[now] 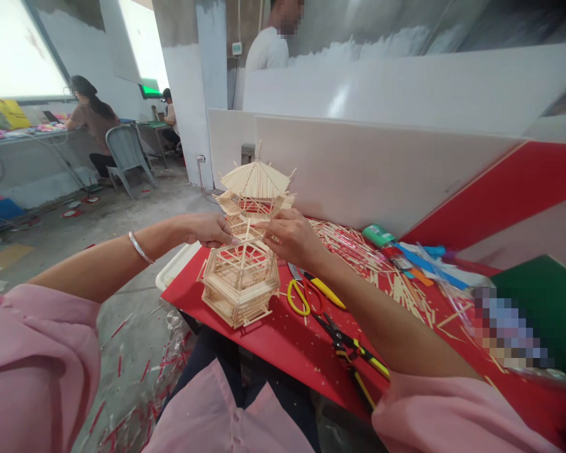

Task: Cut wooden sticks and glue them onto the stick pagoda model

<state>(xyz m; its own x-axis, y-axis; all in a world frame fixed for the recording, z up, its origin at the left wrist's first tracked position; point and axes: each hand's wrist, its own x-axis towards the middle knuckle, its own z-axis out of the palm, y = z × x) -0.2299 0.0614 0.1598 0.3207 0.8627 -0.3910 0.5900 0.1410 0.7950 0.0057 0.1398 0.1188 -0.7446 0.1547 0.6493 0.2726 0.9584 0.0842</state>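
Note:
A hexagonal model frame of thin wooden sticks [238, 286] stands on the red table near its front edge. Over its open top, my left hand [210, 229] has thumb and fingers pinched on a thin wooden stick at the peak. From the other side my right hand [290, 234] is closed, its fingertips at the same peak sticks; its grip is partly hidden by its own fingers. Just behind both hands rises a stick-built pagoda roof [257, 179] with a pointed top.
Yellow-handled scissors [299, 299] and black-and-yellow pliers [342, 343] lie right of the frame on the red tabletop [306, 358]. Loose sticks [405, 296] and plastic packets spread farther right. A white panel [358, 170] stands behind. Other people are in the background; scraps litter the floor.

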